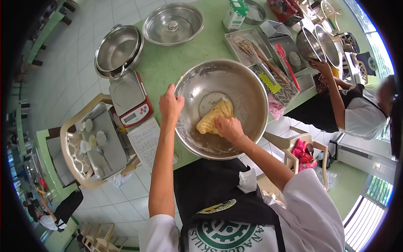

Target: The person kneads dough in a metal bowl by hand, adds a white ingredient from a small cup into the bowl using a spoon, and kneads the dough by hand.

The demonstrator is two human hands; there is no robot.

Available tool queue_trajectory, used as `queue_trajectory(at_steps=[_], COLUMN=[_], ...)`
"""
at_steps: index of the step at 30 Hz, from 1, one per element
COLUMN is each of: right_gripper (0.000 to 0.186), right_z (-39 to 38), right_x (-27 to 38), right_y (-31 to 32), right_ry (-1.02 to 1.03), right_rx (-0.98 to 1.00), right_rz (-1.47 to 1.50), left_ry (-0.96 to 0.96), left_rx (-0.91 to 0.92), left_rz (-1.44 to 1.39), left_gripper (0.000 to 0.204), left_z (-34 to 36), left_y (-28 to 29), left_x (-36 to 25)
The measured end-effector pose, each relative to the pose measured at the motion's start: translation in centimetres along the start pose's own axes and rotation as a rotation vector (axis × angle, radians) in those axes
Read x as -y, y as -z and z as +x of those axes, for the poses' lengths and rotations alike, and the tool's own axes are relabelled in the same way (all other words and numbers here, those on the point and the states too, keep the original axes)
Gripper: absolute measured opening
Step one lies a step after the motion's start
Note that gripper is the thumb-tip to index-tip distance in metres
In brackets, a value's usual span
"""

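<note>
A large steel bowl (247,96) sits in the middle of the green table (159,63), with smears on its inner wall. My left hand (171,107) is closed on the left side of its rim. Inside lies a lump of pale yellow dough (212,115), with my right hand (228,130) pressed into its near right side, fingers curled into it and partly hidden. Left of the bowl are a red-and-silver scale (128,94) and a handwritten sheet (145,145).
Steel pans (117,48) and a lidded-looking pan (172,17) stand behind. Trays of utensils (247,48) and a carton (235,12) are at the back right. A co-worker (361,113) at right holds steel bowls. A chair with a mould tray (111,157) is left, another chair (319,149) right.
</note>
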State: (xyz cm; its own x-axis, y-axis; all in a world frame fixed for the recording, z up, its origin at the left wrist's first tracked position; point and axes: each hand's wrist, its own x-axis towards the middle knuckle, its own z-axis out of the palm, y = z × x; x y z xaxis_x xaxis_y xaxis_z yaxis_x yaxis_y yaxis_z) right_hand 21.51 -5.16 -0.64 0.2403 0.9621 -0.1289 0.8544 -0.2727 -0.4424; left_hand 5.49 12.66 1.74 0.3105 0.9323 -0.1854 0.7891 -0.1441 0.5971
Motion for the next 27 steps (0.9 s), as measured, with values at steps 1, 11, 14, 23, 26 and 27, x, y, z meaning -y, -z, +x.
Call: queue_trajectory(at_steps=[1,11,14,23,26,27], right_gripper=[0.035,0.031,0.031,0.037,0.037,0.036], right_z=[-0.4,8.6,10.2,8.8,13.0,13.6], right_x=[-0.3,0.2,1.5,0.8,-2.5,-2.3], right_y=[-0.5,-4.3,-5.1,2.9,2.0,1.0], right_ry=[0.005,0.069,-0.034,0.063,-0.034,-0.042], right_rx=[0.010,0.327,0.261,0.089,-0.167,-0.052], right_rz=[0.013,-0.141,-0.081,0.352,0.156,0.347], left_ry=[-0.056,-0.020,0.012,0.011,-0.010,-0.013], left_rx=[-0.091,-0.121,-0.109,-0.236,-0.114,-0.114], left_rz=[-0.019,0.010,-0.002,0.032,0.155,0.148], left_gripper=[0.023,0.022,0.022,0.019,0.023,0.023], left_z=[0.0,-0.3,-0.6,-3.3,-2.8,-2.3], left_y=[-0.2,-0.9,-0.6,-0.5,-0.2,-0.4], left_x=[0.1,-0.8,-0.9,0.9,0.5,0.1])
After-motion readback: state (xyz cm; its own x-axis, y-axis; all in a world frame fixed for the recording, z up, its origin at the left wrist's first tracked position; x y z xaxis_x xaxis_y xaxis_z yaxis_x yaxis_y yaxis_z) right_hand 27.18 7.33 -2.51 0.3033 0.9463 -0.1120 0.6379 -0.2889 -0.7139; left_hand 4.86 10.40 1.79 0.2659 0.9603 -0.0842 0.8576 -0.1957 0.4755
